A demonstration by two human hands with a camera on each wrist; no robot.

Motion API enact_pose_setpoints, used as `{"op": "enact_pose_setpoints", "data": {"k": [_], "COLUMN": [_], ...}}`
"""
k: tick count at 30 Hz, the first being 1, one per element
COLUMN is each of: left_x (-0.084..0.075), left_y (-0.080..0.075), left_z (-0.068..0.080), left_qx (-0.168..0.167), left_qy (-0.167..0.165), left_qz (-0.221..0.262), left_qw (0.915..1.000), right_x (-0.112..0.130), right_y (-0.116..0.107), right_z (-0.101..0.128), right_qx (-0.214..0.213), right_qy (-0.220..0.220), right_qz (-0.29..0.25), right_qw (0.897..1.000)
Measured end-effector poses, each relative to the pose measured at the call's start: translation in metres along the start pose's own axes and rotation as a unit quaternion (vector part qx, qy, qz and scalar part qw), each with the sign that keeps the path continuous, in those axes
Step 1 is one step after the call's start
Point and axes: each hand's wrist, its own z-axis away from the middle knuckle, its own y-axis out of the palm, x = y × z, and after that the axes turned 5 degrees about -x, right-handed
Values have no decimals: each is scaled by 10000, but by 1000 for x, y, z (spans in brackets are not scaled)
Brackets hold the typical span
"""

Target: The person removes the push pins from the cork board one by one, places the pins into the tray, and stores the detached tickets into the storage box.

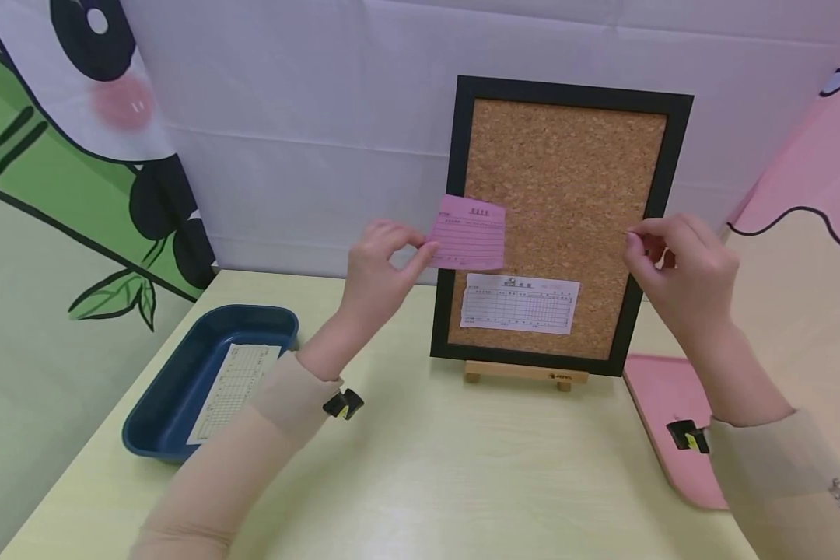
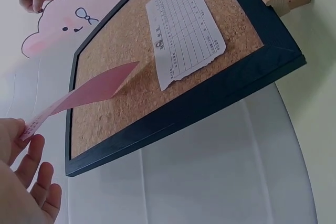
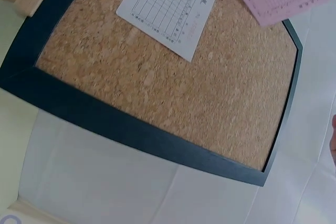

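Head view shows the left hand [image 1: 378, 268] pinching a pink slip [image 1: 467, 232] by its left edge, holding it against the upper left corner of the cork board [image 1: 567, 155]. The right hand [image 1: 679, 272] hovers at the board's right frame edge with thumb and forefinger pressed together; whether they grip anything I cannot tell. A white form [image 1: 519, 304] sits low on the board, a blue tray [image 1: 182, 365] with a sheet of paper [image 1: 234, 389] lies at the near left, and a pink tray [image 1: 672, 420] at the near right on the table [image 1: 427, 482].
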Motion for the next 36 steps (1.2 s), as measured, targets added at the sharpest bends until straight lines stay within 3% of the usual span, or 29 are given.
{"op": "enact_pose_setpoints", "data": {"k": [12, 22, 27, 36], "left_x": [-4, -8, -7, -5], "left_y": [-33, -60, -73, -97], "left_z": [8, 8, 10, 15], "left_qx": [120, 6, -107, -231], "left_qy": [419, 1011, 1091, 1154], "left_qz": [-738, -1108, -1188, -1356], "left_qw": [9963, 9887, 9869, 9837], "right_x": [-2, -6, -19, -29], "right_y": [-29, -54, -63, -83], "right_z": [10, 22, 34, 52], "right_qx": [-183, -159, -230, 81], "right_qy": [255, 432, 561, 631], "right_qz": [-22, 323, 462, 783], "right_qw": [9995, 9984, 9971, 9949]}}
